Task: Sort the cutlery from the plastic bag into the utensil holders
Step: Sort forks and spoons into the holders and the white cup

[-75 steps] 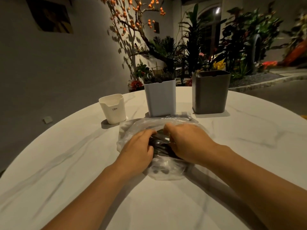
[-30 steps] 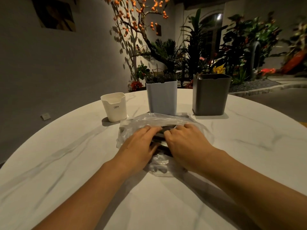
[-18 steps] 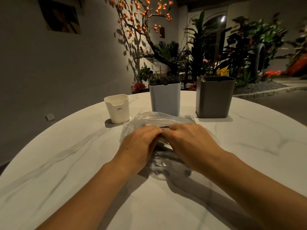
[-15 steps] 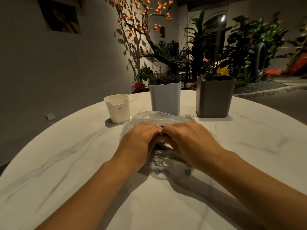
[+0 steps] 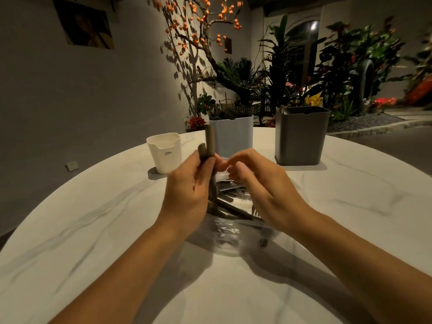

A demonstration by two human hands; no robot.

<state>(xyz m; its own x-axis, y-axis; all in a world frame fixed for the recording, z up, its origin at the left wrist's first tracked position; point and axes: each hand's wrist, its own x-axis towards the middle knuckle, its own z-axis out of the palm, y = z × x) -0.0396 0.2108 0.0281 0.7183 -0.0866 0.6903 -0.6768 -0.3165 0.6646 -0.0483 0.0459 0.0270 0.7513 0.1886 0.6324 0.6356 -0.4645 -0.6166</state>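
Left hand (image 5: 187,192) raised above the table (image 5: 93,230), fingers and thumb curled round a dark cutlery piece (image 5: 209,146) held roughly upright, handle end up, in front of the pale grey holder (image 5: 233,139). Right hand (image 5: 259,183) hovers just beside it, fingers loosely bent, gripping nothing that shows. The plastic bag (image 5: 224,232) lies flat under both hands, its mouth toward the holders, the remaining cutlery (image 5: 230,197) spilling out of it in a loose criss-cross heap. Three holders stand beyond: a short white cup (image 5: 166,153) on the left, the pale grey one in the middle, a dark grey holder (image 5: 300,136) on the right. Risks from here: the lower end of the held piece sits among the pile, so a quick lift may drag neighbours or snag the bag film and tug the whole bag across the smooth marble; nothing weighs the bag down at present. A tall piece dropped into the short white cup could tip it. Mis-sorting is likely too, since the light is dim and the pieces are all dark. Hard to make out: the working end of the held piece is hidden behind the left palm, so fork, spoon or knife cannot be told; it may be two pieces, as a second blurred tip shows by the thumb. Holder interiors are mostly out of sight; the pale grey one seems already to hold dark handles.
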